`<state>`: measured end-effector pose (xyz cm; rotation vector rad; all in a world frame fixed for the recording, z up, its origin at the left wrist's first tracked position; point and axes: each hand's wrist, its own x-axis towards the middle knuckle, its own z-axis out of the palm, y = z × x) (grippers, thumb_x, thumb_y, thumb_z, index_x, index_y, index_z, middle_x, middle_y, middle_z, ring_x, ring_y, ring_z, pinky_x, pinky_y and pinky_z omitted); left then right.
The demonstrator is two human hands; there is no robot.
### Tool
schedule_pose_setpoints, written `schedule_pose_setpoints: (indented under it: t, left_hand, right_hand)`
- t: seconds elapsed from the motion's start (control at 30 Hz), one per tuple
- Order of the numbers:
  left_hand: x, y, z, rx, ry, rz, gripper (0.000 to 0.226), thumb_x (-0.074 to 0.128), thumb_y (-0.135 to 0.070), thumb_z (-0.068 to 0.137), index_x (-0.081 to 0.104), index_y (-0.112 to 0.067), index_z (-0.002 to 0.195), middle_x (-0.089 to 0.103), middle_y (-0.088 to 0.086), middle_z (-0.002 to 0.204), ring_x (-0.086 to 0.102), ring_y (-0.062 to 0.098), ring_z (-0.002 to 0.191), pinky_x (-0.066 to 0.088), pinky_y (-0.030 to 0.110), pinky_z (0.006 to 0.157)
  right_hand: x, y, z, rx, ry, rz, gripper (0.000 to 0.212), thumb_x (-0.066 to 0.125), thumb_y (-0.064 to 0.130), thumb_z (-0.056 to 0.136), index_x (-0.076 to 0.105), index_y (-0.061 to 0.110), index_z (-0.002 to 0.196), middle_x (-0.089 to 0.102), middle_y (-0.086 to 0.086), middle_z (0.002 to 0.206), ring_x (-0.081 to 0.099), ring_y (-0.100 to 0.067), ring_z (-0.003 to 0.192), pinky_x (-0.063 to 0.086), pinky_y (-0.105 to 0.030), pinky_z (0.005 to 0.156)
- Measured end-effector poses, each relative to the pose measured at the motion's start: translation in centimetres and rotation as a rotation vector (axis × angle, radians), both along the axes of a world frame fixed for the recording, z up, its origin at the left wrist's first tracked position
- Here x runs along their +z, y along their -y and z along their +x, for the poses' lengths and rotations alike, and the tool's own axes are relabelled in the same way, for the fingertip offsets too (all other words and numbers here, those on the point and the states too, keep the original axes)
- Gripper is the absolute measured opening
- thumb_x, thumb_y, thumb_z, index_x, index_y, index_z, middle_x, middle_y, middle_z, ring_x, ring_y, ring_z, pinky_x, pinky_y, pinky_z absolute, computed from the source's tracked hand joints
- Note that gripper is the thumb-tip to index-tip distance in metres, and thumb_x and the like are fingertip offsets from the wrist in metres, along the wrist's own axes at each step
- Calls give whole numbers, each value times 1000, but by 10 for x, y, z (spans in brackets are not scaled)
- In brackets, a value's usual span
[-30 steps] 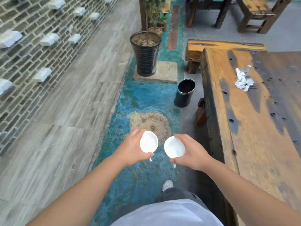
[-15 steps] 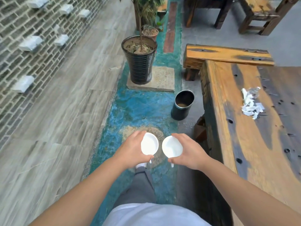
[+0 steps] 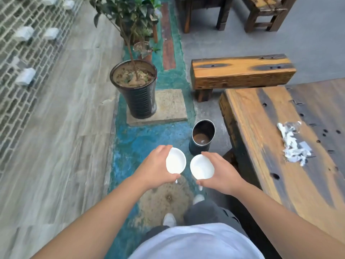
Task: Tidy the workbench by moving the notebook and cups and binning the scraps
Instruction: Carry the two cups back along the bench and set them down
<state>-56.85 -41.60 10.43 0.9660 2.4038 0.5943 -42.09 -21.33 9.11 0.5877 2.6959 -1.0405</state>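
My left hand (image 3: 155, 168) grips a small white cup (image 3: 175, 161) and my right hand (image 3: 222, 171) grips a second white cup (image 3: 202, 166); both cups are held side by side over the blue floor, mouths up. Just beyond them stands a dark cylindrical bin (image 3: 202, 137) on the floor beside the workbench (image 3: 261, 146). A pile of white paper scraps (image 3: 294, 146) lies on the workbench at the right. No notebook is in view.
A large black pot with a plant (image 3: 137, 92) stands on a stone slab ahead. A wooden bench (image 3: 240, 71) sits past the workbench end. A brick wall (image 3: 22, 53) runs along the left. More wooden furniture (image 3: 265, 12) stands at the back.
I have walked forward along the workbench with both cups; the bin, the plant pot and the scraps have come nearer. My grip on the cups is unchanged.
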Motion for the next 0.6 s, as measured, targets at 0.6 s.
schedule_pose_setpoints:
  t: [0.6]
  left_hand:
    - [-9, -332, -203, -364, 7, -46, 97, 76, -51, 62, 33, -20, 144, 40, 0, 144, 39, 21, 130, 34, 28, 100]
  right_hand:
    - [-15, -269, -150, -313, 4, -31, 100, 78, 54, 57, 35, 28, 143, 43, 6, 144, 47, -19, 125, 43, -32, 94]
